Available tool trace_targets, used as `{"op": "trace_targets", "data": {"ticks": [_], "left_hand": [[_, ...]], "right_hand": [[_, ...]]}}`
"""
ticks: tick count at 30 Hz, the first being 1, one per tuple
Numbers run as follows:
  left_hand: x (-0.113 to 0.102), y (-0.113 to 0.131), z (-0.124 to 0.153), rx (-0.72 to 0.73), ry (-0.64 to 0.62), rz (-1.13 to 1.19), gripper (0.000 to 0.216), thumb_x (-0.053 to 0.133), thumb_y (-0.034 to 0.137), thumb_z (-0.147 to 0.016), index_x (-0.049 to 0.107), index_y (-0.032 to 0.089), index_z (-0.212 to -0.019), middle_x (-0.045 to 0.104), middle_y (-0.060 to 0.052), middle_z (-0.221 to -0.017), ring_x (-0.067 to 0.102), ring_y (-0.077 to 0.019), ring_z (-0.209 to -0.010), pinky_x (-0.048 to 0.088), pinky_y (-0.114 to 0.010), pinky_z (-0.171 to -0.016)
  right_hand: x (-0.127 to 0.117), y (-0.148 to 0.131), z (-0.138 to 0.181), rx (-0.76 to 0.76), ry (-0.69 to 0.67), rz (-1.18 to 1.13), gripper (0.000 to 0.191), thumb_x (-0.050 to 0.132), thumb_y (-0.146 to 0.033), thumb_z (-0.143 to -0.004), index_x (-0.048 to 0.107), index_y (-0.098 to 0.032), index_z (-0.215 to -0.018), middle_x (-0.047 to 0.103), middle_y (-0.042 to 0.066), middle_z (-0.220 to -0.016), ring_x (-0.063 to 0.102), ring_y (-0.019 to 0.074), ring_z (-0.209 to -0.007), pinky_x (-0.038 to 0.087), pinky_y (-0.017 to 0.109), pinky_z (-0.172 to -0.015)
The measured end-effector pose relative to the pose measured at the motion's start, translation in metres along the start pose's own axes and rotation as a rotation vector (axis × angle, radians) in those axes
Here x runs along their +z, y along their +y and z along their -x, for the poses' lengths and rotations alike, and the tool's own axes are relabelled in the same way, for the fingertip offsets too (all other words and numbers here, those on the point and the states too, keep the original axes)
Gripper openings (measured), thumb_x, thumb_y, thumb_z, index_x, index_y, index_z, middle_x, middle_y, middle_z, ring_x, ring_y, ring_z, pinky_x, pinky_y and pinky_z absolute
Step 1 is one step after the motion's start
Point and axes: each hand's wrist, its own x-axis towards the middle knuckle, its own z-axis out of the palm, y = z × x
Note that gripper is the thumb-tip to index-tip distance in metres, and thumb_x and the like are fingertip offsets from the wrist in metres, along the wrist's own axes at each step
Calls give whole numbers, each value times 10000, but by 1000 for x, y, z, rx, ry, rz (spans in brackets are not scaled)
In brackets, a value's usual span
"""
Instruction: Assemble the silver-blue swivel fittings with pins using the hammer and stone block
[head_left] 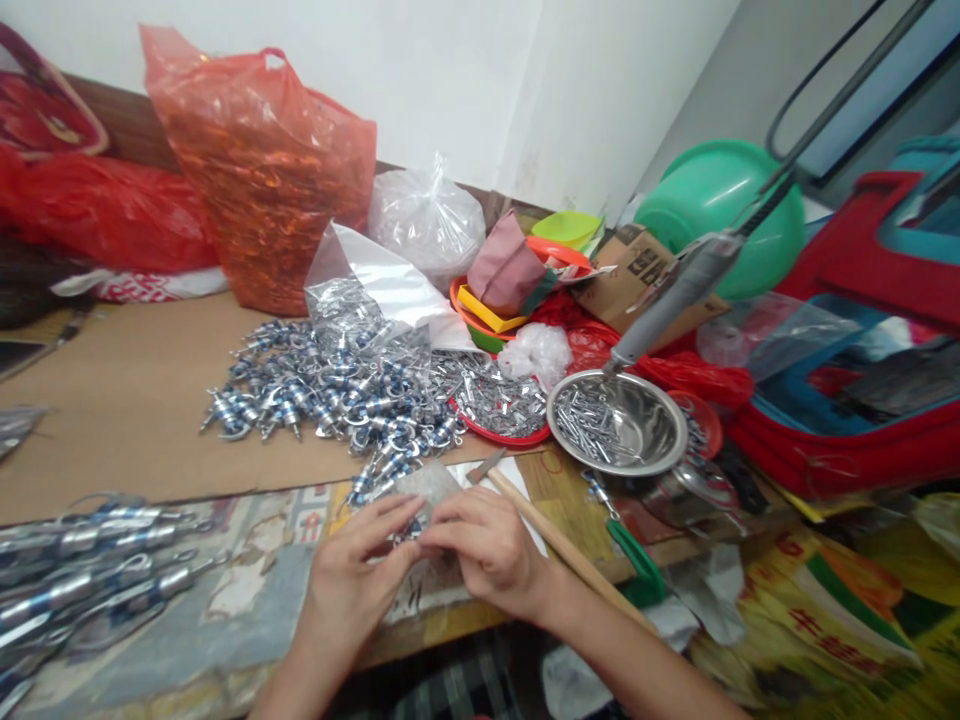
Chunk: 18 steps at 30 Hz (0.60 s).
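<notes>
My left hand [356, 565] and my right hand [491, 550] meet at the front edge of the worktable, their fingertips closed together on a small silver-and-blue metal fitting [406, 531], mostly hidden by the fingers. A grey metal block [433, 484] lies just beyond them. Beside my right hand rests a hammer [551, 530] with a wooden handle, which passes behind my right forearm. A large heap of similar silver-and-blue fittings [360, 395] with hook-like ends spreads out beyond my hands. More assembled fittings [90, 570], longer-looking, lie at the left.
A steel bowl [652, 440] holds metal pins. Beside it, a red tray [517, 438] carries small metal pieces. A grey handled tool [675, 295] hangs over the bowl. A green-handled tool [637, 562] lies right. A red bag [262, 180] stands at the back.
</notes>
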Motion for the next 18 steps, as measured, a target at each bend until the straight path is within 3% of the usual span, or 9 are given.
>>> {"op": "trace_targets", "data": {"ticks": [2, 4, 7, 10, 13, 18], "left_hand": [[-1, 5, 0, -21, 9, 63, 126, 645, 246, -598, 737, 220, -680, 723, -91, -873, 657, -240, -828, 535, -299, -707], [-1, 8, 0, -140, -3, 135, 65, 669, 229, -572, 730, 237, -591, 733, -67, -804, 659, -228, -802, 518, -305, -754], [-3, 9, 1, -375, -50, 272, 82, 697, 234, -550, 730, 239, -625, 739, -43, -781, 651, -225, -824, 495, -329, -810], [-5, 9, 1, -497, -100, 400, 159, 688, 297, -581, 728, 212, -709, 730, -57, -858, 646, -239, -831, 527, -347, -741], [-8, 13, 0, -428, -93, 355, 151, 677, 328, -593, 727, 208, -669, 727, -58, -848, 645, -244, -816, 533, -356, -713], [-16, 19, -3, -107, -123, 36, 83, 667, 328, -599, 726, 268, -599, 725, -32, -750, 653, -222, -740, 510, -351, -749]], "right_hand": [[0, -1, 3, 19, 22, -50, 206, 428, -77, -799, 613, -163, -829, 644, 58, -780, 579, 143, -734, 459, 268, -653], [0, -3, 6, 95, 73, -115, 176, 463, -83, -793, 588, -162, -888, 642, 66, -834, 584, 145, -795, 470, 274, -704], [1, -5, 13, 200, 118, -160, 177, 566, -142, -754, 563, -147, -932, 617, 92, -883, 575, 160, -846, 484, 281, -735], [2, -6, 19, 117, 83, -104, 182, 545, -114, -765, 578, -155, -939, 620, 92, -884, 583, 149, -820, 498, 258, -700], [-1, -6, 21, -1, 95, -1, 239, 485, -49, -774, 586, -160, -959, 631, 99, -915, 587, 146, -827, 497, 256, -684], [-8, -6, 19, -95, 65, 87, 170, 488, -93, -800, 609, -155, -901, 638, 96, -908, 586, 148, -824, 497, 255, -668]]}}
